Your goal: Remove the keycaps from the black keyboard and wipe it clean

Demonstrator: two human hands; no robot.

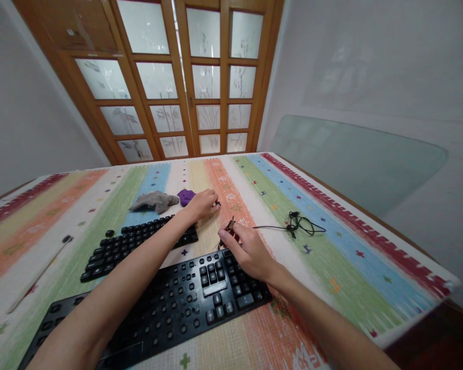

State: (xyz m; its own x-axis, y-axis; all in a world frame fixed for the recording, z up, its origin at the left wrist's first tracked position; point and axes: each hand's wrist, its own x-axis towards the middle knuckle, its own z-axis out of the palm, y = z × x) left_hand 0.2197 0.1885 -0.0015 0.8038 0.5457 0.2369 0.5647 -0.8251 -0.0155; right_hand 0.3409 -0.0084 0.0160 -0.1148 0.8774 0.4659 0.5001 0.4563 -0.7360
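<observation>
My left hand [202, 204] reaches across the table, fingers pinched on a small black piece [217, 204] that looks like a keycap. Lower and to the right, my right hand [249, 247] is closed around a small dark brown tool [230, 226] with a narrow tip; its exact kind is unclear. Beneath my arms lies a black keyboard [165, 303], its left and middle parts stripped to bare switches. Caps still sit on its right side. Behind it are rows of loose black keycaps [111, 252], partly covered by my left forearm.
A grey cloth [154, 201] and a purple cloth [185, 197] lie beyond the keycaps. One loose keycap [110, 233] sits apart. At left rests a thin-handled brush [40, 275]. A coiled black cable [299, 224] lies right, on the striped tablecloth [355, 280].
</observation>
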